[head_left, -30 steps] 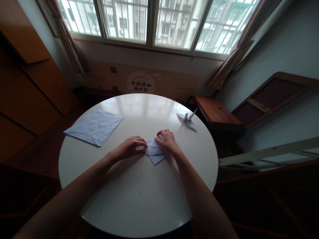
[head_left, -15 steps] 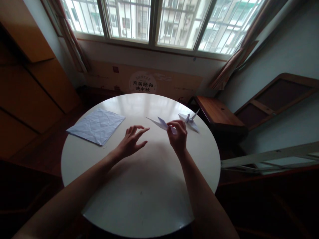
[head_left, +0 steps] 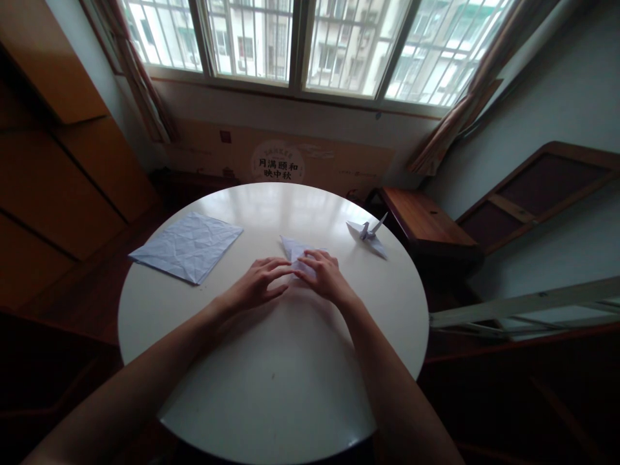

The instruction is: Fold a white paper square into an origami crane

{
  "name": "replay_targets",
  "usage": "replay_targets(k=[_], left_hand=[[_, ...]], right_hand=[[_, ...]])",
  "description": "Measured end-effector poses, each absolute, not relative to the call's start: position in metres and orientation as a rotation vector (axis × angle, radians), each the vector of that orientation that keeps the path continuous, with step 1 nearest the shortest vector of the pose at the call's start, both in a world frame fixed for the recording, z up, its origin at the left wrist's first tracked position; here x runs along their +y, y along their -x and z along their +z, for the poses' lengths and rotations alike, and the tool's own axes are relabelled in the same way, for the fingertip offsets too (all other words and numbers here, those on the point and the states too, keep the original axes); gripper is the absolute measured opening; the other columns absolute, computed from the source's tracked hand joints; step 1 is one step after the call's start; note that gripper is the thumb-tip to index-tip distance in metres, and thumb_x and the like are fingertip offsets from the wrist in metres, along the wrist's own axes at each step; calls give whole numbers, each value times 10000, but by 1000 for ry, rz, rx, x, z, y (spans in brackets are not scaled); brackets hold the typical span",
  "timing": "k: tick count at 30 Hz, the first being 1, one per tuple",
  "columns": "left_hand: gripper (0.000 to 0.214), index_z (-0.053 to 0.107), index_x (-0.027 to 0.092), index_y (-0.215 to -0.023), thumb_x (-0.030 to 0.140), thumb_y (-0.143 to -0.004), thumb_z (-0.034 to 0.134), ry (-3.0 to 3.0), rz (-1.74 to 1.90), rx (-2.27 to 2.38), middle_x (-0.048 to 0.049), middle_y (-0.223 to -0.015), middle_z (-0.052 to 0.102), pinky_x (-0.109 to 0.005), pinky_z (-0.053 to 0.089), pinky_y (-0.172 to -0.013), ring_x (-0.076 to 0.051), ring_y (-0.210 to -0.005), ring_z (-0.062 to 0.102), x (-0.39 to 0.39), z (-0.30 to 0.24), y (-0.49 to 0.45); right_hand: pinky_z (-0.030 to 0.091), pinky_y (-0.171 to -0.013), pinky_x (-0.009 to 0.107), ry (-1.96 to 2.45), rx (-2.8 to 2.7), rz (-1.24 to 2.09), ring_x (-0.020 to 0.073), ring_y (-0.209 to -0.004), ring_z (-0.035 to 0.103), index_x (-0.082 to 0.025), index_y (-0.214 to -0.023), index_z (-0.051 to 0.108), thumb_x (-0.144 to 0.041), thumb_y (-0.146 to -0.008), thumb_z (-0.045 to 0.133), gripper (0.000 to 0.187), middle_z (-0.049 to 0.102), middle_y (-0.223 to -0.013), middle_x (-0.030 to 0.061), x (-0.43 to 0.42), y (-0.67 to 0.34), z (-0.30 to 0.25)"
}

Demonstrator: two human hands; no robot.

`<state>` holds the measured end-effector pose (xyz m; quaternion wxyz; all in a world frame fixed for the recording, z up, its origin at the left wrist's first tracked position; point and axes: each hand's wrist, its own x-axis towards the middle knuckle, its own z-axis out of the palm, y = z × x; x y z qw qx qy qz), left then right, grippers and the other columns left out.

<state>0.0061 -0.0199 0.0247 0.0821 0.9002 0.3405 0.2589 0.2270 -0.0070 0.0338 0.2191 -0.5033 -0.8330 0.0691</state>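
Observation:
A piece of folded white paper (head_left: pixel 292 248) with a pointed left corner lies on the round white table (head_left: pixel 271 381), in front of me. The fingers of my right hand (head_left: pixel 328 276) are stretched over it from the right and rest on top, covering much of it. From the left, my left hand (head_left: pixel 264 282) reaches its fingertips to the paper's near left edge, thumb apart from the fingers. Both hands are open, and neither wraps round the paper. To the right stands a finished paper crane (head_left: pixel 367 234) with raised points and spread wings.
A creased stack of white paper sheets (head_left: pixel 188 247) lies on the table's left side. Beyond the right edge is a wooden bench (head_left: pixel 421 216). Barred windows (head_left: pixel 290 39) and a printed cardboard panel (head_left: pixel 208 148) stand behind the table.
My right hand has brought the folded paper left and down onto the table and turned it, and its pinch has loosened into flat fingers. My left hand has moved slightly right, to the paper.

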Motion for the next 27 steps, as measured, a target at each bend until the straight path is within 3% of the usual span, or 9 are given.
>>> replay_targets(k=[5, 11, 16, 21, 27], left_hand=[[394, 549, 253, -1286, 329, -900, 578, -2707, 689, 985, -76, -1346, 565, -410, 396, -1044, -232, -1234, 518, -18, 15, -8], [369, 564, 253, -1271, 327, -909, 560, -2711, 676, 1007, -77, -1332, 578, -414, 411, -1026, -236, -1214, 539, -17, 15, -7], [419, 543, 242, -1304, 375, -908, 560, -2744, 584, 922, -85, -1369, 553, -426, 354, -1061, -253, -1291, 473, -20, 21, -6], [535, 440, 251, -1401, 453, -915, 530, -2760, 472, 940, -97, -1377, 543, -412, 329, -1070, -250, -1311, 448, -19, 23, -3], [545, 443, 239, -1399, 528, -936, 445, -2708, 507, 1246, -112, -1351, 560, -495, 276, -1094, -282, -1321, 433, -12, 20, 4]], right_hand=[[316, -1054, 517, 1586, -2396, 278, 328, -1342, 359, -296, -1268, 603, -590, -894, 476, 492, 456, -1446, 93, -6, -227, 26], [307, -1055, 487, 1586, -2411, 267, 316, -1316, 409, -263, -1305, 572, -611, -911, 417, 548, 497, -1422, 86, -10, -223, 35], [339, -1006, 429, 1556, -2333, 270, 253, -1152, 562, -238, -1280, 585, -505, -960, 400, 456, 645, -1242, 91, -10, -222, 39], [346, -999, 453, 1612, -2226, 200, 286, -1242, 486, -237, -1221, 634, -389, -962, 441, 357, 567, -1342, 110, -4, -228, 31], [434, -855, 353, 1492, -2223, 299, 204, -890, 633, -228, -1012, 734, -291, -913, 534, 232, 699, -975, 79, -4, -230, 31]])
